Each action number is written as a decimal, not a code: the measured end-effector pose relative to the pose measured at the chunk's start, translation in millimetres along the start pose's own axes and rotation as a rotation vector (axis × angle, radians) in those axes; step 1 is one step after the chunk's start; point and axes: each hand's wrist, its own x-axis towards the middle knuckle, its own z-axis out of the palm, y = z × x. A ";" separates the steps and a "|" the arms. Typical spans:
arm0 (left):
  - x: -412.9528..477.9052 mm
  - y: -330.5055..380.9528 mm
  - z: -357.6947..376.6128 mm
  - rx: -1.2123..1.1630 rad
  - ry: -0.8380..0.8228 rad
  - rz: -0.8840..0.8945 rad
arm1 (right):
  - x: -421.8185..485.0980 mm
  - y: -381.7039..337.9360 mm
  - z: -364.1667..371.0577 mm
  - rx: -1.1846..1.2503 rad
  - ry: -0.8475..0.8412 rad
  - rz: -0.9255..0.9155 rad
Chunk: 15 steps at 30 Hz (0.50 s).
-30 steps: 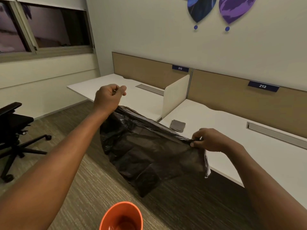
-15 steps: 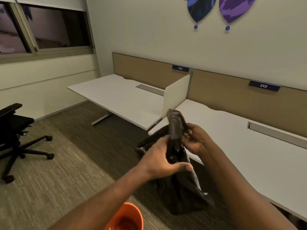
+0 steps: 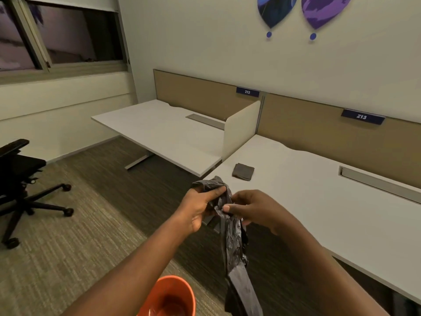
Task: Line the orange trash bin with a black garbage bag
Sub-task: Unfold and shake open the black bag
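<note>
A black garbage bag (image 3: 234, 247) hangs bunched and narrow in front of me, its top gathered between both hands. My left hand (image 3: 198, 207) pinches the crumpled top edge with thumb and fingers. My right hand (image 3: 252, 209) grips the bag just beside it, thumb on the plastic. The bag's lower end trails down to the right of the orange trash bin (image 3: 170, 297), which stands on the carpet at the bottom edge, open and partly cut off by the frame.
A white desk (image 3: 319, 201) runs along the right with a folded dark cloth (image 3: 243, 171) on it. A second white desk (image 3: 164, 133) stands behind. A black office chair (image 3: 20, 179) sits at the left on the carpet.
The bag was spread wide between my hands, then gathered into a bunch. My hands have come together and the bag now hangs long and narrow beside the bin.
</note>
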 end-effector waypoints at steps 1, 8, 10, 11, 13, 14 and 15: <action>0.8 -0.6 0.9 -0.006 -0.009 -0.007 | 1.3 2.9 2.9 0.015 0.012 0.008; 3.0 7.4 -26.0 0.232 -0.030 -0.005 | 5.8 17.4 -11.2 0.334 0.125 0.080; 4.4 13.6 -41.4 0.315 0.006 -0.012 | 6.1 21.4 -22.1 0.444 0.209 0.099; 5.4 17.1 -49.2 0.336 0.038 -0.020 | 5.9 23.7 -27.4 0.512 0.244 0.110; 6.2 24.1 -63.5 0.312 0.125 -0.029 | 7.6 30.7 -36.4 0.698 0.312 0.147; 6.9 27.1 -70.0 0.239 0.173 -0.032 | 9.3 35.3 -40.2 0.823 0.333 0.180; 7.6 30.0 -75.4 0.124 0.215 -0.043 | 10.9 39.6 -43.2 0.963 0.337 0.220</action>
